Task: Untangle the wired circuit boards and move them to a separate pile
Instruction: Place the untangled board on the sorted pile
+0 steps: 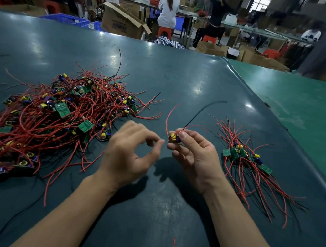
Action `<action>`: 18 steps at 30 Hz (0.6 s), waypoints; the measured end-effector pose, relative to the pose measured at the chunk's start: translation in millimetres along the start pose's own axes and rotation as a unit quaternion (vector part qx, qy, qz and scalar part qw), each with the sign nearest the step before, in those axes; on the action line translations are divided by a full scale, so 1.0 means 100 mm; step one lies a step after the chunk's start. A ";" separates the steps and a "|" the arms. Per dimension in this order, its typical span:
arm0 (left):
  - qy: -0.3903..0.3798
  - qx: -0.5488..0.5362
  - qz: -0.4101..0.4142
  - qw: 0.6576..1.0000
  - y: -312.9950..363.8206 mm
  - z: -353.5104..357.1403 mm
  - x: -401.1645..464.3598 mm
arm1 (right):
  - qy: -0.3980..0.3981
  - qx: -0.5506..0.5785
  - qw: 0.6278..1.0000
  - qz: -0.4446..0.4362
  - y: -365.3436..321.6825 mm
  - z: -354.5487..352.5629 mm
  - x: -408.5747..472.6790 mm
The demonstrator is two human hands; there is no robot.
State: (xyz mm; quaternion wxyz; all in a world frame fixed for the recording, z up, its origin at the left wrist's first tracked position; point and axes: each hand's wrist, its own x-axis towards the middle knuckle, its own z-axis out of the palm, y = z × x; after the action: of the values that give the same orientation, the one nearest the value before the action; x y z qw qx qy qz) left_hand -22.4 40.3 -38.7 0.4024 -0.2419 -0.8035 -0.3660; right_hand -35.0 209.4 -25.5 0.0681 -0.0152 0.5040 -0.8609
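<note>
right hand [190, 152] pinching circuit board [173, 138], tangled pile [58, 116]

Tangled pile [58, 116] on table [182, 81] at left, sorted pile [249, 158] right, held board [174, 138] between.

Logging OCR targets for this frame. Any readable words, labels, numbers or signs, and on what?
Open brown cardboard box behind the dark green table: one dark printed word on its side, upside down and blurred; not readable.
Green circuit boards in the big tangled red-wired pile and the small sorted pile: any markings too small to read.
Nothing else legible.
</note>
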 end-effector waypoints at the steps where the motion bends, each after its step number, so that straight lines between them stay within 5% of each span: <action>1: -0.042 -0.037 -0.054 0.997 0.01 0.03 -0.01 | 0.000 -0.016 1.000 -0.007 0.03 0.00 0.00; 5: -0.089 -0.127 -0.212 0.965 -0.01 0.11 -0.04 | 0.002 -0.107 0.992 -0.059 0.10 0.02 -0.01; 18: -0.130 -0.333 -0.355 0.864 -0.12 0.06 0.05 | -0.006 -0.186 0.979 -0.086 0.07 0.03 -0.04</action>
State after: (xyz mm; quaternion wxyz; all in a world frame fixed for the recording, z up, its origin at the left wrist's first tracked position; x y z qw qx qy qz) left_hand -36.1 37.7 -41.5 0.0330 -0.1046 -0.7105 -0.6951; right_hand -30.1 204.3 -30.1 -0.0076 -0.0758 0.6519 -0.7545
